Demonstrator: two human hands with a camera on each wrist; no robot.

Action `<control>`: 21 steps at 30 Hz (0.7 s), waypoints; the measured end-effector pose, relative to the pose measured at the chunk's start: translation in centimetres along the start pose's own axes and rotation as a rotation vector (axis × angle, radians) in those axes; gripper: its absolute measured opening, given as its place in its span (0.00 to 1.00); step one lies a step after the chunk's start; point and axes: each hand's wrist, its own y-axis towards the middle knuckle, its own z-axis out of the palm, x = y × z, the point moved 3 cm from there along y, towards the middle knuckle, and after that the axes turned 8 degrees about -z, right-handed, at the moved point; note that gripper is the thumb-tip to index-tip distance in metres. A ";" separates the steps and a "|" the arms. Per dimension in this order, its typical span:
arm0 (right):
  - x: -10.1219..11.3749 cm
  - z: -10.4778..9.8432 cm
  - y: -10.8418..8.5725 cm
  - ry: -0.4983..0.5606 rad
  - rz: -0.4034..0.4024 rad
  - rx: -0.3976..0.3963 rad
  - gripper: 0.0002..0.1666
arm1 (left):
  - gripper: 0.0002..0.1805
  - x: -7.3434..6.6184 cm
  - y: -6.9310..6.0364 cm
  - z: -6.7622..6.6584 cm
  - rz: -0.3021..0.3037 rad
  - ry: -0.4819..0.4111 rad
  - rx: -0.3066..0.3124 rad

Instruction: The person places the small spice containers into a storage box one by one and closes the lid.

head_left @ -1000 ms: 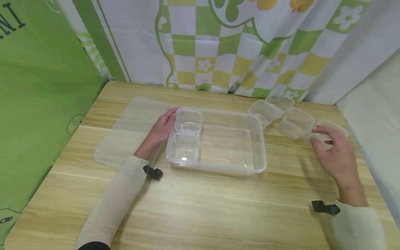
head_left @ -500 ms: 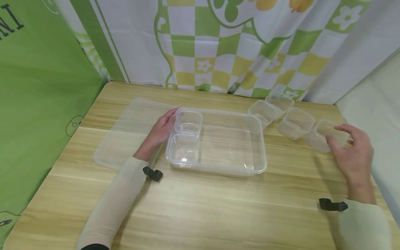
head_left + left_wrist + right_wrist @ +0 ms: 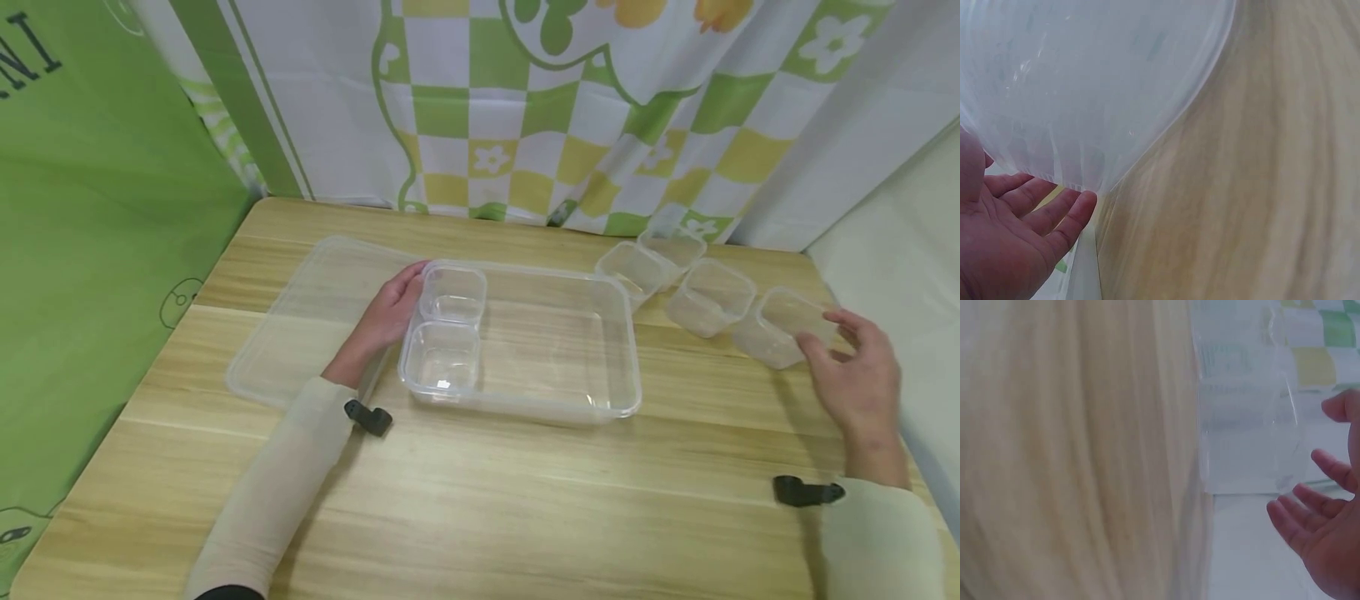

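Already inside the clear rectangular plastic container (image 3: 540, 342): a rear inner cup (image 3: 453, 304) and a front inner cup (image 3: 446, 358), one behind the other along the left end. Bare floor to the right of both, so apparently room for more. Outside, on the wooden table (image 3: 525, 492) to the right: four more clear cups of like shape, namely a left cup (image 3: 632, 271) just beside the container's rear right corner, a back cup (image 3: 672, 248) close behind, a middle cup (image 3: 711, 300), and a rightmost cup (image 3: 783, 329) near the table's right edge. By the look of it, about a third done, with two cups in and four probably left to place. Likely left as well: fitting the flat translucent lid (image 3: 300, 325), lying on the table to the left, below the left wrist.

At the container's rear left corner: left hand (image 3: 390, 308), forearm stretched forward and slanting inward, fingers fairly straight and touching the end of the container. At the right side of the rightmost cup: right hand (image 3: 858, 367), thumb and fingers spread wide, palm turned toward the cup, nothing lifted. Whether in contact with that cup's wall: impossible to tell.
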 end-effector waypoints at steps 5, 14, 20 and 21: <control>-0.8 -0.2 0.3 0.035 0.000 -0.006 0.30 | 0.25 -0.2 0.0 0.1 0.000 -0.014 0.003; -1.6 -0.5 0.3 0.026 -0.009 0.110 0.18 | 0.26 -0.1 0.0 0.1 0.003 -0.021 0.004; -1.8 -0.4 0.3 -0.007 -0.062 0.174 0.12 | 0.26 -0.3 -0.1 0.1 0.004 -0.009 -0.002; -1.8 -0.4 0.3 -0.010 -0.087 0.186 0.15 | 0.25 -0.3 -0.1 0.1 0.005 -0.007 -0.004</control>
